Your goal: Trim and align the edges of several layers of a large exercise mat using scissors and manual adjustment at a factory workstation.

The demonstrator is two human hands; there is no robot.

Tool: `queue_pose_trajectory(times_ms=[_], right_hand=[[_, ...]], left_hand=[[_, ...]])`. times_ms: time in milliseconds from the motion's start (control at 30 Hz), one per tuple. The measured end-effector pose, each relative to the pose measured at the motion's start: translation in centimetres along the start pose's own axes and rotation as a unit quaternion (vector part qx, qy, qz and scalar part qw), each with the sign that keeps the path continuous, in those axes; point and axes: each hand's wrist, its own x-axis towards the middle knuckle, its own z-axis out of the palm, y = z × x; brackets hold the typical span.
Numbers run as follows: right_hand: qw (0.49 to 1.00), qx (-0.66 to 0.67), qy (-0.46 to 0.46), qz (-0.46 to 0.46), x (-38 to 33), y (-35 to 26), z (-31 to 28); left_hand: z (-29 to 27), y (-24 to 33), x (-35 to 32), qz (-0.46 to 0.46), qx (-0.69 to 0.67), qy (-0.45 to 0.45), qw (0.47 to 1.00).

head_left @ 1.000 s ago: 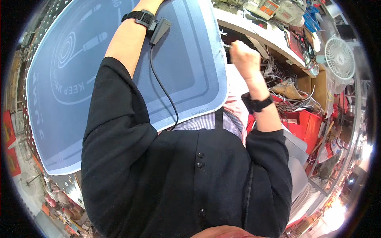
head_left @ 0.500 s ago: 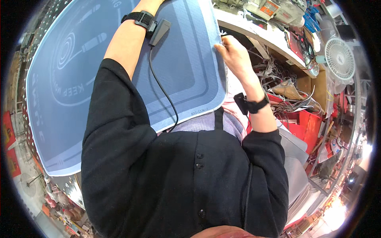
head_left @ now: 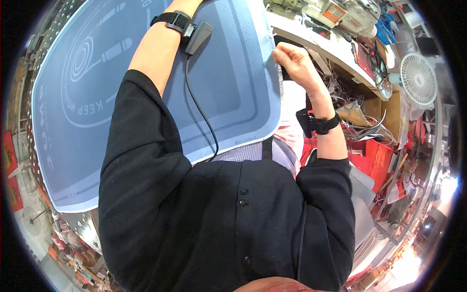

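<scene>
A large blue-grey mat [head_left: 214,97] with a pale border, rounded corners and printed drawings spreads from my lap to the upper left. My left forearm reaches across it, and only the base of my left hand [head_left: 187,6] shows at the top edge; its fingers are cut off. Beside the mat's right edge, my right hand [head_left: 296,62] is closed, thumb and fingers pressed together. Whatever it may pinch is too small or hidden. Each wrist wears a black strap with a small device; a cable runs from the left device [head_left: 199,36] over the mat.
To the right, a pale worktable edge [head_left: 335,48] carries a machine [head_left: 335,12]. A white fan [head_left: 418,79] stands further right. Beneath the table are tangled wires [head_left: 367,126] and a red box [head_left: 377,155]. A perforated surface [head_left: 53,29] lies beyond the mat's left side.
My right hand has moved slightly right, away from the mat's edge, and its fingers are more curled. The left arm and the mat have barely shifted.
</scene>
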Motion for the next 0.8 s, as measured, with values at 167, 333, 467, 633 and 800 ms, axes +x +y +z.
queue_pose_trajectory(times_ms=[167, 333, 467, 633, 800], right_hand=[[0.966, 0.246, -0.007, 0.072, -0.6, -1.8, -1.8], [0.929, 0.361, 0.019, 0.077, 0.0, -1.2, -1.5], [0.949, 0.273, -0.035, 0.153, 0.4, -2.8, -1.9], [0.938, 0.331, -0.012, 0.104, -1.8, 0.3, -2.8], [0.913, 0.389, 0.02, 0.118, -1.4, 0.5, -2.5]], left_hand=[[0.2, -0.9, -0.4, 0.022, -0.026, 0.037, 0.999], [-0.5, 0.5, -0.3, 0.004, -0.02, -0.009, 1.0], [-1.0, 0.4, -0.7, -0.01, -0.013, -0.031, 0.999], [-0.8, 0.2, -0.8, -0.007, -0.02, -0.004, 1.0], [-1.4, 1.4, -0.8, -0.012, -0.046, 0.006, 0.999]])
